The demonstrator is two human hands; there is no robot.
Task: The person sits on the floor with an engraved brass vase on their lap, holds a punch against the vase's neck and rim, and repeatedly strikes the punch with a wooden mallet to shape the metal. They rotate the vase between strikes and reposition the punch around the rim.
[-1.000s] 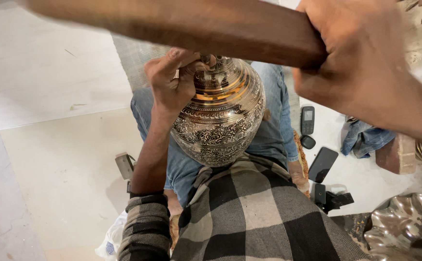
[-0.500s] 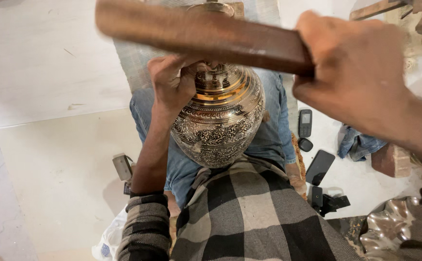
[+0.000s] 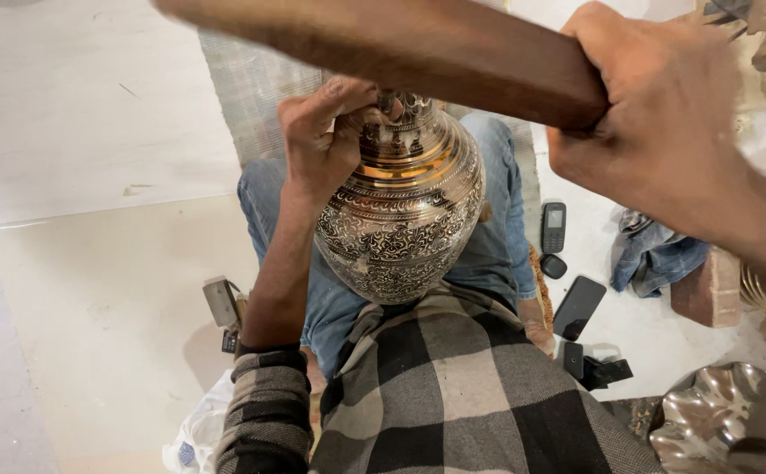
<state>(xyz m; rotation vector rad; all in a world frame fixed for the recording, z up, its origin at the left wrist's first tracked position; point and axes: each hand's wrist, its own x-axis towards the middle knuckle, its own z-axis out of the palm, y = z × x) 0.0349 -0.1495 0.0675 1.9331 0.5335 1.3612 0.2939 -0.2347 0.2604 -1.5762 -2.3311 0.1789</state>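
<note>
On the lap, between the knees, the engraved metal vase stands upright, and the left hand is closed around its neck. To the right, the right hand grips a raised wooden stick; the striking step seems in hand, and the next blow needs careful aim at the neck.

— Where's the left hand?
— Stretched forward from a rolled-up checked sleeve; forearm bare; fingers curled tight, thumb tucked in, knuckles up.
— And the right hand?
— Raised high and near; fist clenched hard, wrist bent, forearm running off to the right.
</note>
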